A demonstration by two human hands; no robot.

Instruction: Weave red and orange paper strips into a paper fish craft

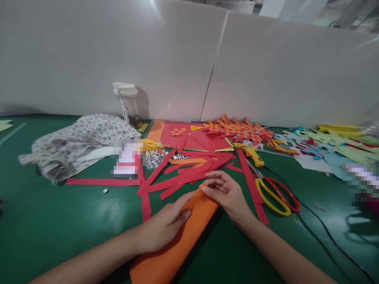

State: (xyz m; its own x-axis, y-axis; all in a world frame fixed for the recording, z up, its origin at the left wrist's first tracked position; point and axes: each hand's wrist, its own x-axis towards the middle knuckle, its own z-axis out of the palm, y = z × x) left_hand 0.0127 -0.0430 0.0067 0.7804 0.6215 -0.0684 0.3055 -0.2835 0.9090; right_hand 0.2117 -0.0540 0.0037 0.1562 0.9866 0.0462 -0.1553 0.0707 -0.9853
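A long folded piece of orange paper [189,236] slants up from the lower middle of the view, held between both hands. My left hand [168,225] grips its left edge, thumb lying on the upper face. At the far top corner, my right hand [223,193] pinches the paper between thumb and fingers. Just beyond the hands lie loose red paper strips [177,182] and a few orange ones. Scissors [274,196] with one yellow and one red handle rest to the right of my right hand.
A yellow glue gun [251,154] trails a black cord. Woven orange-red paper fish [239,130] pile at the back, near googly eyes [156,158]. A patterned cloth [79,142] and a lidded bottle [127,103] stand left. Cut paper pieces [331,146] lie right, on the green table [74,225].
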